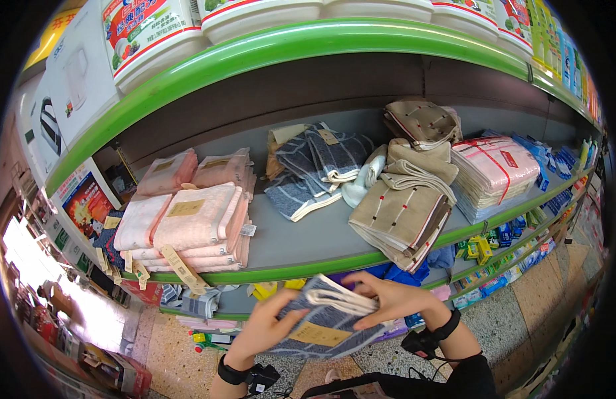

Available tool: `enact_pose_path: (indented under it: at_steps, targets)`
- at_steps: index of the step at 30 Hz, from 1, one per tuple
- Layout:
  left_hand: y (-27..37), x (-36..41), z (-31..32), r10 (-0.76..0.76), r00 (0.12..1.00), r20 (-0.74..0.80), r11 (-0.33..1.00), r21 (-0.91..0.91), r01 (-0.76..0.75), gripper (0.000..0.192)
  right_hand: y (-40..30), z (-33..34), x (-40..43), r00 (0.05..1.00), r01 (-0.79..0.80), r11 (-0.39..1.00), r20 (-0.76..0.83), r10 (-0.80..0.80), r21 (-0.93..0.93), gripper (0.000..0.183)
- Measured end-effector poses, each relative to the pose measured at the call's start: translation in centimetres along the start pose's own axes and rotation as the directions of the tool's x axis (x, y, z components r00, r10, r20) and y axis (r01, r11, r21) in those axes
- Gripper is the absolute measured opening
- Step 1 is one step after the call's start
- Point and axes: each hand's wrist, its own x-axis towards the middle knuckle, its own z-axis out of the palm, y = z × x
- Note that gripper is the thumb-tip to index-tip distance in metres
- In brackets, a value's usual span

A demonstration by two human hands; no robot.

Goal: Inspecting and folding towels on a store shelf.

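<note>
Before the shelf edge I hold a folded blue towel with white stripes and a tan label (323, 319). My left hand (268, 321) grips its left side, thumb on top. At its right end, my right hand (387, 299) grips the cream-edged folds between thumb and fingers. On the shelf behind lie loosely folded blue striped towels (318, 164), stacked pink towels (198, 214) at the left and brown towels with red marks (400, 214) at the right. A pale blue-green towel (366, 177) lies crumpled between the blue and brown ones.
A green-edged shelf (288, 274) runs across, with a ribbon-tied pink towel pack (502, 164) at the right. Large white jugs (153, 40) stand on the shelf above. Lower shelves hold boxes, including yellow ones (480, 249). Paper tags (180, 267) hang over the front edge.
</note>
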Motion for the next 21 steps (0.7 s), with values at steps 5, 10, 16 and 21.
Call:
enact_pose_path:
  at_steps: [5, 10, 16, 21]
  targets:
    - [-2.6, 0.8, -1.8, 0.092, 0.962, -0.257, 0.916, -0.358, -0.183, 0.02, 1.9, -1.8, -1.2, 1.0, 0.022, 0.988, 0.0, -0.022, 0.152, 0.05]
    - [-2.4, 3.6, -2.7, -0.06, 0.905, -0.42, 0.832, -0.522, -0.187, 0.019, 1.2, 0.3, 1.6, 0.965, 0.091, 0.653, -0.228, 0.128, 0.752, 0.068]
    - [-6.8, 10.6, -5.7, -0.219, 0.904, -0.367, 0.73, -0.677, -0.098, 0.029, 0.1, -1.3, 7.9, 0.85, 0.063, 0.912, -0.501, 0.164, 0.406, 0.074]
    - [-8.7, 14.3, -7.1, -0.263, 0.924, -0.277, 0.724, -0.69, 0.0, 0.036, 2.0, -3.7, 13.3, 0.749, 0.144, 0.868, -0.625, 0.218, 0.476, 0.068]
